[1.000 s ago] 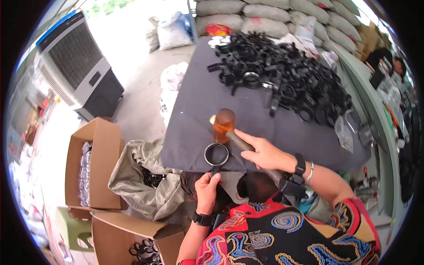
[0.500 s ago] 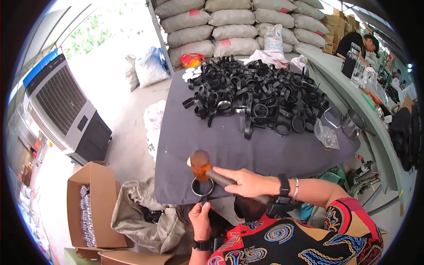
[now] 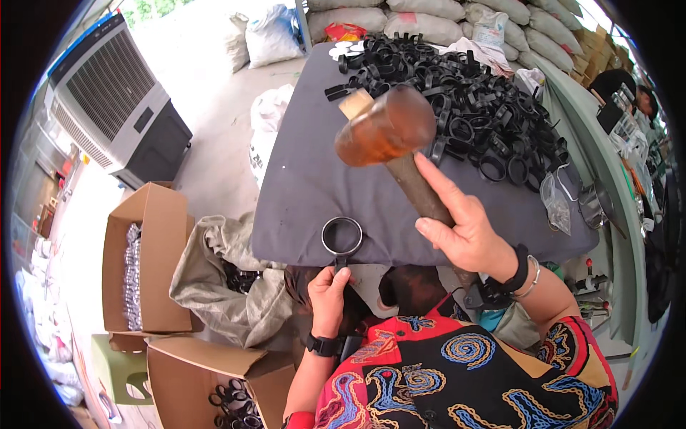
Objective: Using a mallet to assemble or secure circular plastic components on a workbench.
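Observation:
My right hand point(image 3: 466, 227) grips the wooden handle of an amber mallet point(image 3: 386, 129), raised high above the grey table point(image 3: 300, 179). My left hand point(image 3: 329, 294) holds the stem of a black ring clamp point(image 3: 341, 237) that lies flat at the table's near edge, below the mallet head. A big heap of black ring clamps point(image 3: 464, 100) covers the far right of the table.
An open cardboard box point(image 3: 143, 264) with metal parts and a sack point(image 3: 229, 279) with black parts stand at my left. Another box point(image 3: 214, 379) sits near my left elbow. A large air cooler point(image 3: 114, 100) is far left. Filled sacks point(image 3: 429, 21) line the back.
The mallet has risen from the ring on the table to a raised position close to the camera. My left hand keeps holding the ring in place.

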Demonstrator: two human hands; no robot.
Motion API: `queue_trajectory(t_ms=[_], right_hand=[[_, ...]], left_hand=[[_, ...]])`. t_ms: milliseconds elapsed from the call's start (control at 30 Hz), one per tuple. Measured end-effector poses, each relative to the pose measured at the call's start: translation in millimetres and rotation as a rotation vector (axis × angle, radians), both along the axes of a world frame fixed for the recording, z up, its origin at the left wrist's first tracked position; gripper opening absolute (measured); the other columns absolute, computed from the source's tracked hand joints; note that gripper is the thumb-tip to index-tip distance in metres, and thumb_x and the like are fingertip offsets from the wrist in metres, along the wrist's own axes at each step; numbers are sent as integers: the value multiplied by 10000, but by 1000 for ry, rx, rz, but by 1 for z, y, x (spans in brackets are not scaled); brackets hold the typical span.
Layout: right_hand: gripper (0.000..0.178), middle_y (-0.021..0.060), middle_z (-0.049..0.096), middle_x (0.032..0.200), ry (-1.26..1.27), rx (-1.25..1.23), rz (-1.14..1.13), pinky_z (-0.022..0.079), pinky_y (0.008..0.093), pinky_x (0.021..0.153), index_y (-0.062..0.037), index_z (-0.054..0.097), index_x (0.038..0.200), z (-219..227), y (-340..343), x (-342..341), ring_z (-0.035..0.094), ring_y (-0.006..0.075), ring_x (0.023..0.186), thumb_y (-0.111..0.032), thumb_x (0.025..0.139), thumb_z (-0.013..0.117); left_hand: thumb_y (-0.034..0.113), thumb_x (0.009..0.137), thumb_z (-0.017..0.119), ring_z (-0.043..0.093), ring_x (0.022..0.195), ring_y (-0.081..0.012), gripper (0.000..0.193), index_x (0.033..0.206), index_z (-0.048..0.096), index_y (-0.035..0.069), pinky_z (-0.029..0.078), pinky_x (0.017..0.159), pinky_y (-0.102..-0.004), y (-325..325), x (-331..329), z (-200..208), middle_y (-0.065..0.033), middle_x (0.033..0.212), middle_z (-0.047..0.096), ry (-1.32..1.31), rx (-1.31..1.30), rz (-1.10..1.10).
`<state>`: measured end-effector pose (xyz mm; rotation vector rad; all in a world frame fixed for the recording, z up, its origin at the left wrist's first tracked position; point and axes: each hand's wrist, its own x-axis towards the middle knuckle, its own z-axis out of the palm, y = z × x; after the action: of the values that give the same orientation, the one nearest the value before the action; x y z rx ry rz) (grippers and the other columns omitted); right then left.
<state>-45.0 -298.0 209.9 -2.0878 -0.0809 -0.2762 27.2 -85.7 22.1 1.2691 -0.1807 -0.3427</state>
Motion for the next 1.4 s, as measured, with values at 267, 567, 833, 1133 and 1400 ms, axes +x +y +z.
queue_trajectory(t_ms=[267, 567, 833, 1133, 1400], right_hand=[[699, 53, 619, 826, 336, 155, -9, 482, 246, 511, -137, 237, 1501, -62, -3, -15, 527, 79, 483, -96, 879, 555], [723, 209, 608, 806, 39, -326, 251, 489, 442, 631, -92, 305, 1463, -84, -15, -17, 600, 391, 687, -128, 816, 626], [683, 142, 565, 690, -19, -577, 296, 486, 438, 550, -179, 353, 1451, -71, 14, 6, 573, 344, 584, -153, 822, 619], [646, 182, 581, 735, 17, -561, 253, 464, 438, 581, -149, 362, 1446, -66, 25, 49, 580, 363, 625, -161, 845, 599], [675, 278, 615, 926, -161, -207, 221, 486, 392, 650, -128, 302, 1465, -39, 21, 56, 618, 393, 723, -125, 848, 577]], left_hand=[[137, 891, 656, 517, 683, -55, 180, 758, 634, 18, 412, 664, -225, 5, 1, -3, 9, 722, 630, -14, 99, -19], [124, 892, 648, 541, 698, -64, 169, 761, 622, 20, 432, 696, -230, -3, 14, -3, -9, 741, 647, 12, 6, -60], [113, 887, 650, 556, 699, -72, 145, 790, 652, 5, 445, 690, -237, 4, 1, -6, -16, 741, 653, 66, 7, -60], [116, 895, 648, 559, 694, -67, 155, 787, 649, 4, 450, 682, -232, 0, 7, 3, -17, 734, 653, -46, 218, -60], [115, 886, 650, 575, 684, -94, 165, 751, 633, 21, 451, 692, -244, 2, 3, 5, -38, 725, 656, 19, 47, -69]])
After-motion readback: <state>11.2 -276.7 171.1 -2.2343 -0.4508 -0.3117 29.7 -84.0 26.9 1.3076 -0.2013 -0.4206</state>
